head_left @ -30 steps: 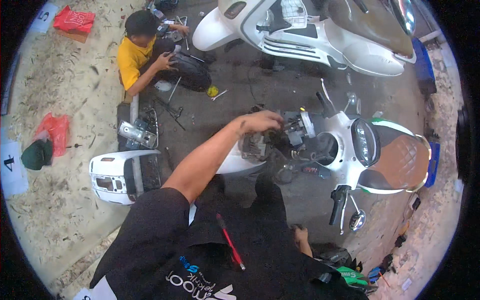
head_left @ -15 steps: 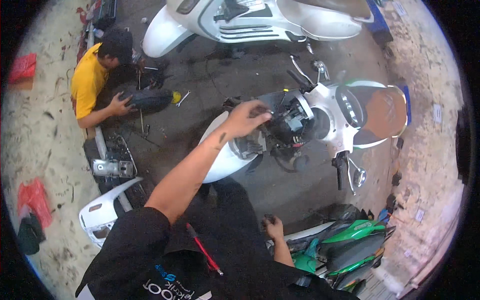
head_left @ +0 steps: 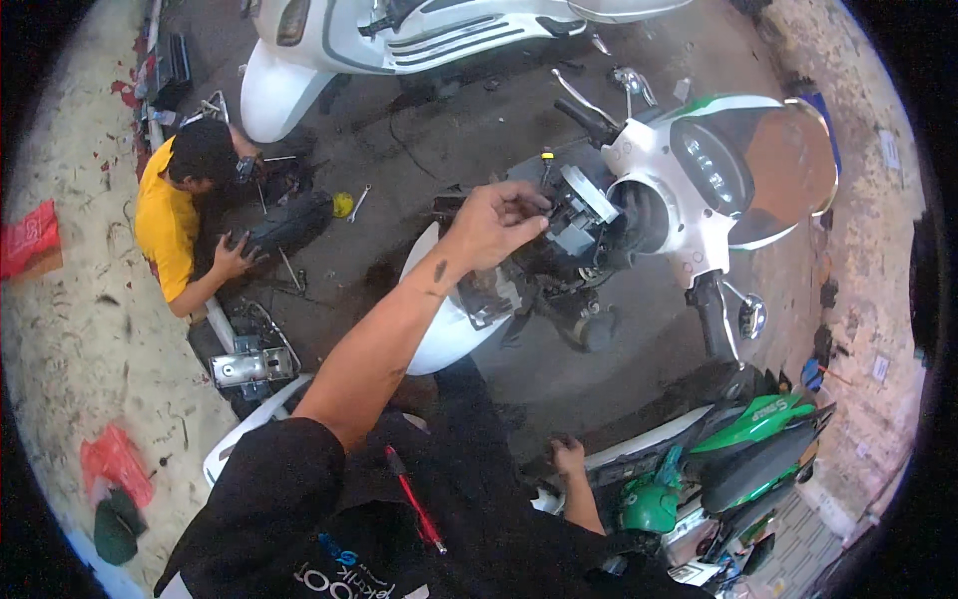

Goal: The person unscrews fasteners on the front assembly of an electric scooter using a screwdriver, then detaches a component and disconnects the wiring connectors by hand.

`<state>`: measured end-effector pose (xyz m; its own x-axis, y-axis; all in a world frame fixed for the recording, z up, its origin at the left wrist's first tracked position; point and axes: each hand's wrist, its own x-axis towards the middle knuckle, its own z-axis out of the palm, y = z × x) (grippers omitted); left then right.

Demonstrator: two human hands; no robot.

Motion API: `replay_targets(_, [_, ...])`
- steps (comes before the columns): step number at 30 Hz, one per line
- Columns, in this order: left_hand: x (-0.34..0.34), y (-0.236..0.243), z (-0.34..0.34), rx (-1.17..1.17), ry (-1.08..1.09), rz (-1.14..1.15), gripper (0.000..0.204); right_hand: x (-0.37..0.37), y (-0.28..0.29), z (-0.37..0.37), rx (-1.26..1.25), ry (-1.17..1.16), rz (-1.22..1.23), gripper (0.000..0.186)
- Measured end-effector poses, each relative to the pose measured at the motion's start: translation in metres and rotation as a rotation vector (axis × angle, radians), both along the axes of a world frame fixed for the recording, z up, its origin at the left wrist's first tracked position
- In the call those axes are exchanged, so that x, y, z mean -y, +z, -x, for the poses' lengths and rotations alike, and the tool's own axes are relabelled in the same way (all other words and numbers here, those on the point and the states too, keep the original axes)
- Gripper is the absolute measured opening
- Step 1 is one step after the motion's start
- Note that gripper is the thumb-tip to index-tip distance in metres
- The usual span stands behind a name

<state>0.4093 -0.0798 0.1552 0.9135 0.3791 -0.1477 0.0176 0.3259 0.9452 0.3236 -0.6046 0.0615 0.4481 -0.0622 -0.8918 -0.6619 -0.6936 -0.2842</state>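
Over the stripped front of a white scooter, my left hand [head_left: 499, 225] has its thumb and fingers drawn together in a pinch. What sits between the fingertips, if anything, is too small to make out. Just right of them are exposed parts and a grey block with a pale rim [head_left: 584, 205], beside the scooter's white handlebar cover [head_left: 671, 195]. Under my left wrist lies the white front fender [head_left: 439, 329]. Lower down, close to my dark trousers, my right hand [head_left: 569, 456] is small in view with curled fingers; their dark tips hide whatever they hold.
A person in a yellow shirt [head_left: 165, 225] crouches at the left by a wrench [head_left: 360, 203]. Another white scooter [head_left: 419, 40] stands at the far side. At lower right is a green and black motorcycle [head_left: 748, 429]; a metal bracket [head_left: 249, 367] lies at left.
My view has shifted, so the handlebar appears larger and the far scooter higher. My left hand stays pinched by the grey block. My right hand appears slightly further right.
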Motion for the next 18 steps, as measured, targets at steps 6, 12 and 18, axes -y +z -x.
replay_targets(6, [0.002, -0.004, 0.0, -0.001, -0.017, 0.073, 0.024, -0.075, 0.022, 0.038, 0.125, 0.015, 0.093, 0.023])
replay_targets(12, [0.001, 0.0, -0.01, -0.02, -0.018, 0.212, 0.032, -0.142, 0.037, 0.075, 0.113, -0.178, -0.032, 0.031])
replay_targets(18, [0.008, -0.004, 0.004, -0.007, 0.107, 0.228, 0.032, -0.24, 0.077, 0.069, 0.087, -0.107, -0.114, 0.03])
